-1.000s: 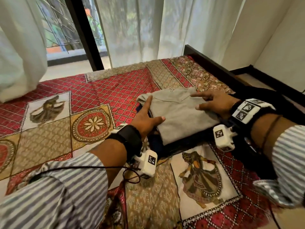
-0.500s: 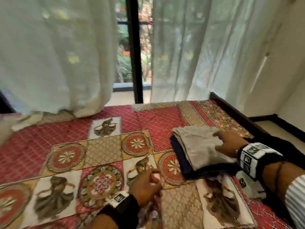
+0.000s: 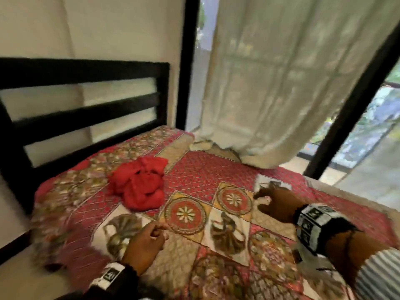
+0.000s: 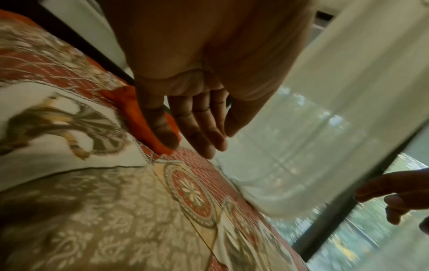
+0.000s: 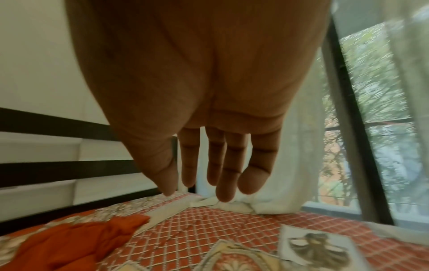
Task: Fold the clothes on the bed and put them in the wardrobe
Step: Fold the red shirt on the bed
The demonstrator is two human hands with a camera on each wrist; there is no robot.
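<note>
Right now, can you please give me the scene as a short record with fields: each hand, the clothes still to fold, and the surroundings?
left hand: empty, over the bedspread, fingers relaxed, near the red garment
right hand: empty, over the bedspread, fingers relaxed
red garment: crumpled heap, unfolded, lying on the bedspread near the headboard
bedspread: red and beige patchwork with flower medallions and dancer panels
headboard: dark slats against the wall
curtain: white, its hem resting on the far edge of the bed
wardrobe: not in view
</note>
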